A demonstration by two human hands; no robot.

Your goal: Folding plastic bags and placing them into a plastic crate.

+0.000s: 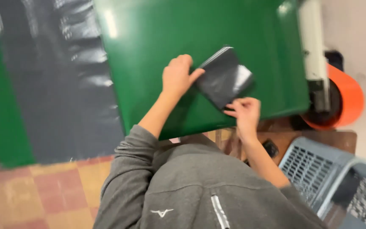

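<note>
A folded black plastic bag [223,76] lies on a glossy green lid [157,38] of a bin. My left hand [178,76] presses its fingers on the bag's left edge. My right hand [244,111] pinches the bag's lower corner between thumb and fingers. Both arms come up from a grey sweatshirt at the bottom of the view.
A black plastic liner [60,80] hangs over a green bin at the left. An orange wheel [348,99] and a white bar [314,46] stand at the right. A grey slotted basket [318,169] sits at lower right. Red and yellow floor tiles [39,191] lie below.
</note>
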